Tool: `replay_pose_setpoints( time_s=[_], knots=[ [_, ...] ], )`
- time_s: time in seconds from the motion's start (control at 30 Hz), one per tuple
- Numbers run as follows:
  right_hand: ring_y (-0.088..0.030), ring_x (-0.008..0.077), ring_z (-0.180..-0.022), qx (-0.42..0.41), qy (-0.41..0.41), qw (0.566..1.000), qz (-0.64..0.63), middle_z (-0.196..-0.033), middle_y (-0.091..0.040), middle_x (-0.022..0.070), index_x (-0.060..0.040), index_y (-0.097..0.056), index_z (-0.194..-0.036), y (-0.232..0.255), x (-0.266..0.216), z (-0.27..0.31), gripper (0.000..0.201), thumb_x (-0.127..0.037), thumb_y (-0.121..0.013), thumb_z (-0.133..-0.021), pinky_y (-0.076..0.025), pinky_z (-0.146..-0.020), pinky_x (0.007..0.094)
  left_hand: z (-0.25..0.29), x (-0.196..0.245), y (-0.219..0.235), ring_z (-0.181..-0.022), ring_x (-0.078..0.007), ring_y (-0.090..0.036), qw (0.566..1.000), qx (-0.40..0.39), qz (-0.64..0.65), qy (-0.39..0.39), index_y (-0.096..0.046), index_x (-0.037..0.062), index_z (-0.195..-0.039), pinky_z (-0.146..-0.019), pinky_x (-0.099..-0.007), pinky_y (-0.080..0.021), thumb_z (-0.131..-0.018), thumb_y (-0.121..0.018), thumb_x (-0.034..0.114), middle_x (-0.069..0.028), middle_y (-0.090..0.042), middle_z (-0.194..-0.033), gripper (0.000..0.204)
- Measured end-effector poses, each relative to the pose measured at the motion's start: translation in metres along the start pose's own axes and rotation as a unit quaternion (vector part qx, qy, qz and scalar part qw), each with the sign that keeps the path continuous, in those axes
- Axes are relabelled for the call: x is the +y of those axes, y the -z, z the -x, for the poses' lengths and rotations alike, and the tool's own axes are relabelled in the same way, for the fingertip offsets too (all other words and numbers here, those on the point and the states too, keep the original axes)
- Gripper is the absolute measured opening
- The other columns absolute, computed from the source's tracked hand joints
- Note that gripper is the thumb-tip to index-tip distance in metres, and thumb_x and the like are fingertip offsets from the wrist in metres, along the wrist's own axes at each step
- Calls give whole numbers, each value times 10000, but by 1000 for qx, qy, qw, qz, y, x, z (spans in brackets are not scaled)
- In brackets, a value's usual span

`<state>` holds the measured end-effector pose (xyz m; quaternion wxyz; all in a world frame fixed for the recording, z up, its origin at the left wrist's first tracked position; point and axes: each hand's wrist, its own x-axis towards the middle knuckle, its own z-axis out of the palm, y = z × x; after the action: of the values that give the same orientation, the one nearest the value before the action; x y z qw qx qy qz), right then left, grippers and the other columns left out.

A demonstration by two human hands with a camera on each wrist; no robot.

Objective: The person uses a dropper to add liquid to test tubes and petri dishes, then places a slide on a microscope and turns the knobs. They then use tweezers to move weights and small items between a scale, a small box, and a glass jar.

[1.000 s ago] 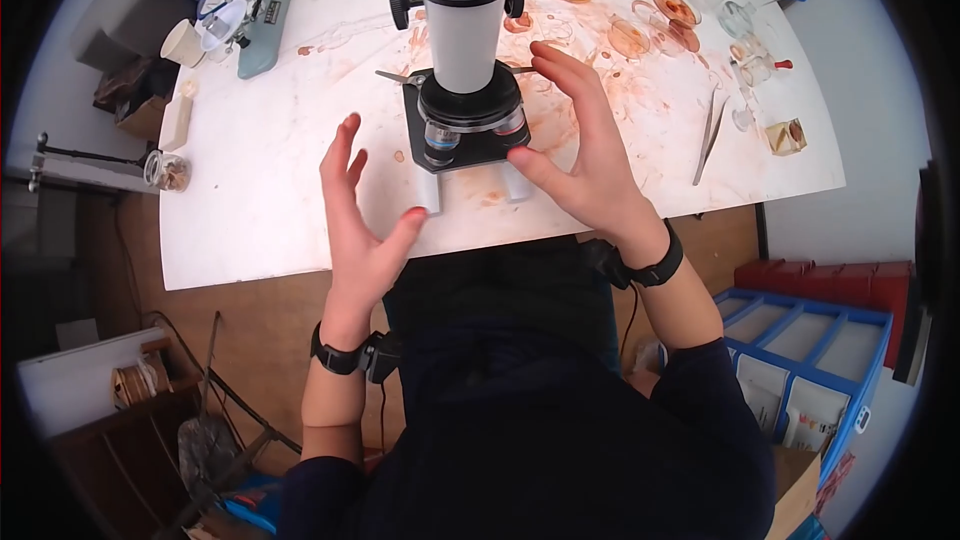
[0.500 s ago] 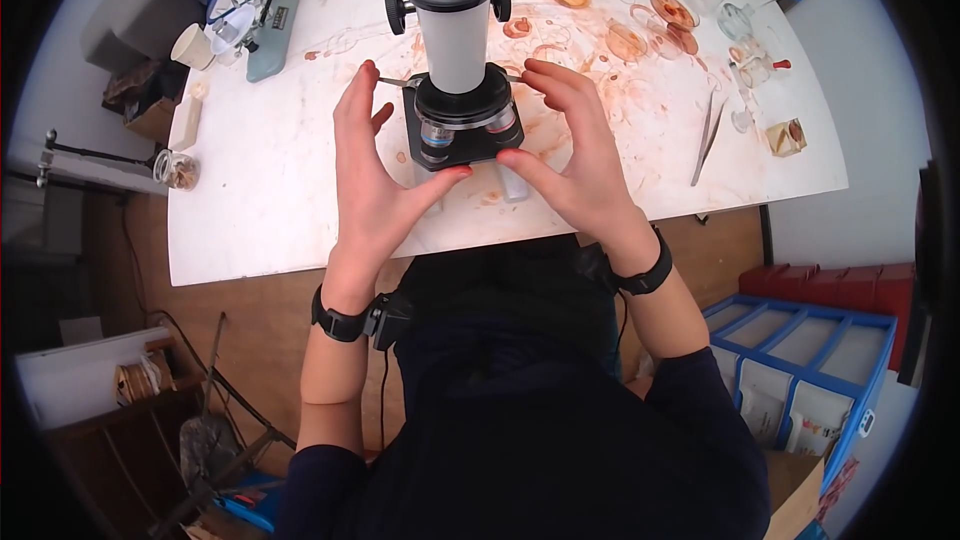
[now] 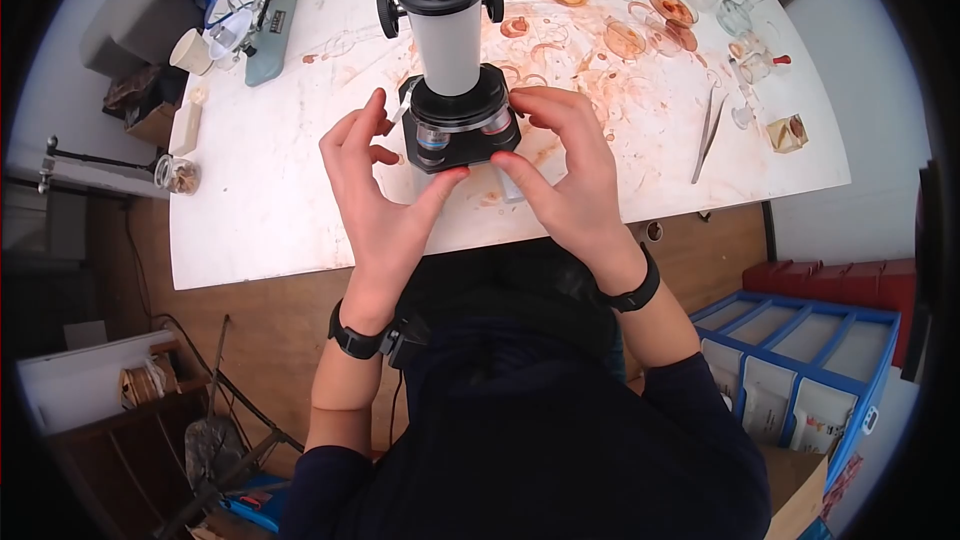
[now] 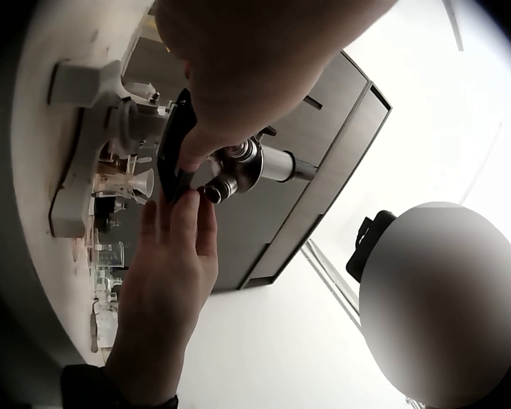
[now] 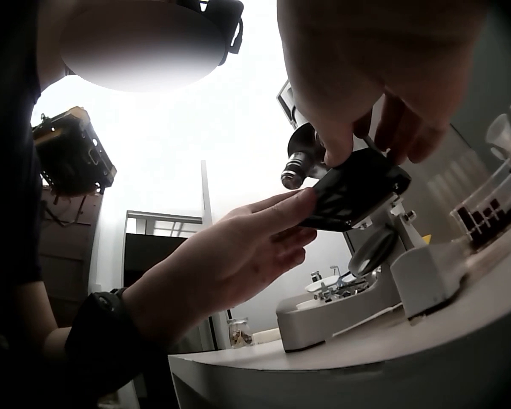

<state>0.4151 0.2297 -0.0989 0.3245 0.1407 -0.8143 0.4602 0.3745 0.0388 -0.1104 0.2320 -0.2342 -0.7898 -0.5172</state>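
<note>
A white-and-black upright microscope (image 3: 449, 50) stood near the front edge of a white tabletop (image 3: 260, 220) marked with reddish-brown stains, its flat black stage (image 3: 455, 153) between the person's two bare hands. The right hand (image 3: 580, 180) held the stage at its right side, thumb against the front edge and bent fingers farther back. The left hand (image 3: 376, 208) was half spread along the opposite side, its thumb touching the front edge and its fingers curved near a silver metal clip (image 3: 403, 108); whether it gripped anything could not be told. Silver metal tweezers (image 3: 708, 137) lay well to the right, and a clear glass jar (image 3: 178, 175) sat at the far left.
</note>
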Motion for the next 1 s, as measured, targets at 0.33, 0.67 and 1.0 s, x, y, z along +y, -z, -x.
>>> replay_pose_setpoints(
  time_s=[0.33,0.67,1.0],
  knots=[
    [-605,347,-1076,17,34,998,46,-1171,-597,178,7,-585,-1228,-2,-5,2,507,-9,-794,-767,-509,-909,387,14,0,-10,-1094,-252,-551,998,43,51,-9,-488,10,-1384,-851,-332,-514,-726,-861,40,-142,-474,-1256,757],
    [-664,345,-996,69,62,989,118,-1133,-647,178,12,-578,-1234,-11,-7,11,510,-35,-799,-777,-557,-818,378,23,1,-20,-1091,-281,-556,992,85,-48,-73,-437,-16,-1408,-907,-369,-502,-756,-830,14,-171,-500,-1251,762],
    [-556,367,-1210,41,21,997,65,-1318,-543,220,32,-497,-1327,-4,5,21,597,-40,-781,-807,-471,-1007,402,25,-12,-5,-1140,-297,-607,994,54,84,-52,-354,-26,-1446,-1014,-392,-470,-859,-619,-60,-190,-477,-1283,645]
  ],
)
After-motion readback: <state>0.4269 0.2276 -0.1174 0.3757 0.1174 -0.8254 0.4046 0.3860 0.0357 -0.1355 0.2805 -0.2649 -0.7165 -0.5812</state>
